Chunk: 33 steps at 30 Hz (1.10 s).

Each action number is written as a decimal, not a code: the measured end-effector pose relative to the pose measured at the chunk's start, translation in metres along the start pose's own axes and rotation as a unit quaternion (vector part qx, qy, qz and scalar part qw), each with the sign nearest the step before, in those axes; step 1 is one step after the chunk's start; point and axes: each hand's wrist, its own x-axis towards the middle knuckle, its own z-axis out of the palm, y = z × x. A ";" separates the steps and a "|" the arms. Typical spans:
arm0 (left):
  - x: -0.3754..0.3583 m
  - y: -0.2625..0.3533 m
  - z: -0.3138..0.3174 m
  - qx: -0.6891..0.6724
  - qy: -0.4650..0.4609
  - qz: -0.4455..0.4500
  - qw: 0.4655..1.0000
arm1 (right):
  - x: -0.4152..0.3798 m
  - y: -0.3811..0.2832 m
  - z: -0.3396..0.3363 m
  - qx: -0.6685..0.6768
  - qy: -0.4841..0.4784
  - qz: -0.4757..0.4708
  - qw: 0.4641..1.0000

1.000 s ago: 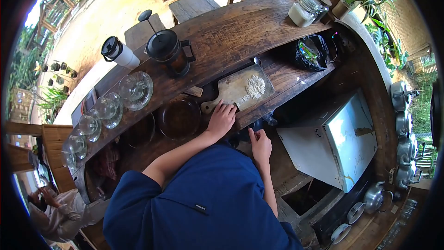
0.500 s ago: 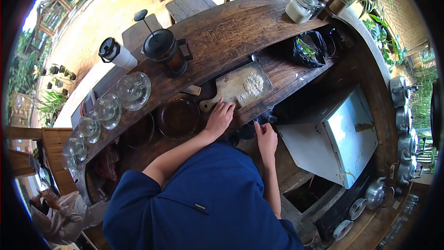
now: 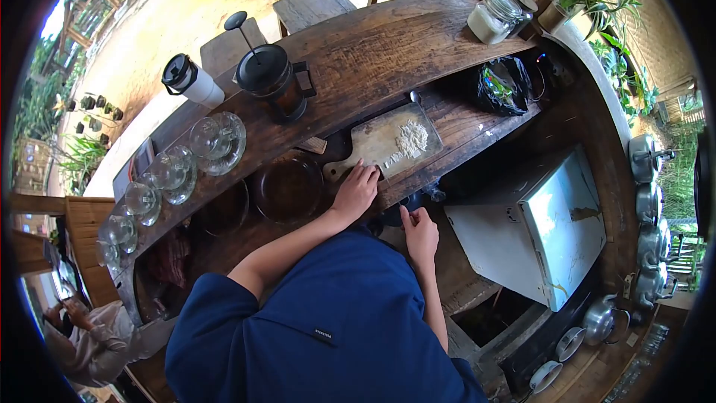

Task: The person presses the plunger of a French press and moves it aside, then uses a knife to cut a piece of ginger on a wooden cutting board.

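Note:
My left hand [image 3: 357, 191] lies on the near edge of a wooden cutting board [image 3: 365, 139], beside its handle, fingers reaching forward and slightly bent. A pile of pale chopped bits [image 3: 412, 138] sits on the board, with a few smaller pieces trailing from it toward that hand. Just off the shelf's front edge is my right hand [image 3: 421, 237], thumb and fingers pinched together; whatever they hold, if anything, is too small to make out. Beyond it a dark, partly hidden object [image 3: 409, 205] shows under the shelf edge. A spoon [image 3: 415, 96] lies at the board's far side.
On the counter [image 3: 373, 48] stand a French press [image 3: 272, 82], a white flask [image 3: 194, 80], glass cups on saucers [image 3: 216, 142] and a glass jar [image 3: 494, 16]. Dark pans [image 3: 289, 186] are at left, a black plastic bag [image 3: 506, 83] and white box [image 3: 522, 227] at right. A person [image 3: 97, 339] is at far left.
My right hand has dropped slightly lower and to the left, still pinched. My left hand stays on the board. The whole view has shifted a little.

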 end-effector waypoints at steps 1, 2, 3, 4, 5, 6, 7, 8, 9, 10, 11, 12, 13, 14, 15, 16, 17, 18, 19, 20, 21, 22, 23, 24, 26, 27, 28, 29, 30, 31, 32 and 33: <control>-0.002 -0.001 0.004 0.002 0.012 -0.001 1.000 | 0.001 0.000 0.001 0.001 0.000 0.000 1.000; -0.004 -0.002 0.007 0.004 0.024 -0.002 1.000 | 0.003 0.000 0.001 0.021 -0.007 -0.004 1.000; -0.003 -0.001 0.005 0.003 0.023 -0.001 1.000 | 0.003 0.000 0.001 0.042 -0.015 -0.007 0.999; -0.002 -0.001 0.002 0.005 0.005 0.001 1.000 | 0.005 0.000 0.002 0.042 -0.014 -0.005 0.999; -0.001 -0.001 0.000 0.007 -0.013 0.004 1.000 | 0.008 0.000 0.003 0.038 -0.018 -0.006 0.999; -0.002 -0.001 0.000 0.005 -0.015 0.007 1.000 | 0.010 -0.003 0.002 0.035 -0.022 -0.007 0.999; -0.002 -0.001 -0.001 0.009 -0.021 0.006 1.000 | 0.009 -0.004 0.001 0.036 -0.021 -0.005 0.999; -0.002 -0.001 -0.002 0.014 -0.026 0.006 1.000 | 0.009 -0.006 -0.001 0.034 -0.023 -0.002 0.999; -0.001 -0.001 -0.003 0.015 -0.025 0.009 1.000 | 0.009 -0.008 -0.002 0.032 -0.025 0.000 0.999; -0.001 0.000 -0.005 0.018 -0.030 0.009 0.999 | 0.009 -0.007 -0.003 0.034 -0.022 0.000 0.999; -0.001 0.001 -0.007 0.022 -0.034 0.007 0.999 | 0.007 -0.006 -0.004 0.025 -0.020 0.002 0.999; -0.001 -0.001 -0.007 0.024 -0.033 0.008 0.999 | 0.005 -0.004 -0.004 0.017 -0.018 0.003 1.000; -0.002 -0.003 -0.007 0.010 -0.032 0.008 0.999 | 0.005 -0.002 -0.005 0.018 -0.018 0.001 1.000; -0.001 -0.003 -0.006 -0.006 -0.031 0.008 0.999 | 0.005 0.000 -0.007 0.029 -0.025 0.006 0.999; -0.002 -0.004 -0.004 -0.006 -0.029 0.010 1.000 | 0.006 0.004 -0.010 0.039 -0.030 0.014 0.999; -0.003 -0.006 -0.002 -0.018 -0.020 0.009 1.000 | 0.010 0.008 -0.012 0.040 -0.026 0.014 0.999; -0.004 -0.007 0.000 -0.029 -0.011 0.008 0.999 | 0.015 0.011 -0.014 0.054 -0.027 0.001 0.998; -0.004 -0.007 -0.002 -0.029 -0.011 0.012 0.999 | 0.022 0.015 -0.015 0.069 -0.028 -0.013 0.997; -0.003 -0.008 -0.005 -0.044 -0.017 0.005 0.999 | 0.031 0.017 -0.017 0.072 -0.024 -0.012 0.997; -0.001 -0.007 -0.008 -0.058 -0.025 0.001 0.998 | 0.040 0.019 -0.020 0.088 -0.032 -0.008 0.996; -0.001 -0.007 -0.005 -0.056 -0.026 0.009 0.998 | 0.050 0.020 -0.023 0.105 -0.038 -0.004 0.994; -0.001 -0.008 -0.003 -0.059 -0.022 0.007 0.998 | 0.059 0.020 -0.026 0.095 -0.032 -0.011 0.995; 0.000 -0.009 -0.002 -0.061 -0.016 0.004 0.998 | 0.063 0.020 -0.027 0.103 -0.027 -0.012 0.994; 0.004 -0.008 -0.004 -0.082 -0.010 0.004 0.997 | 0.067 0.017 -0.028 0.096 -0.023 -0.003 0.995; 0.011 -0.008 0.001 -0.098 -0.010 0.004 0.995 | 0.066 0.005 -0.030 0.109 -0.023 0.012 0.994; 0.014 -0.006 0.003 -0.121 -0.013 -0.004 0.993 | 0.062 0.001 -0.030 0.116 -0.019 0.014 0.993; 0.017 -0.005 0.006 -0.116 -0.024 -0.011 0.993 | 0.055 -0.002 -0.029 0.110 -0.019 0.012 0.994; 0.019 -0.004 0.009 -0.114 -0.030 -0.003 0.993 | 0.048 -0.003 -0.028 0.104 -0.019 0.012 0.994; 0.019 -0.005 0.013 -0.104 -0.029 0.002 0.994 | 0.041 0.000 -0.026 0.113 -0.016 0.018 0.993; 0.019 -0.005 0.011 -0.090 -0.029 0.005 0.995 | 0.034 0.003 -0.023 0.088 -0.001 0.010 0.996; 0.018 -0.002 0.008 -0.094 -0.029 -0.008 0.995 | 0.029 0.004 -0.018 0.066 0.014 0.001 0.998; 0.018 -0.003 0.007 -0.086 -0.037 -0.001 0.996 | 0.023 0.003 -0.016 0.078 0.016 0.005 0.997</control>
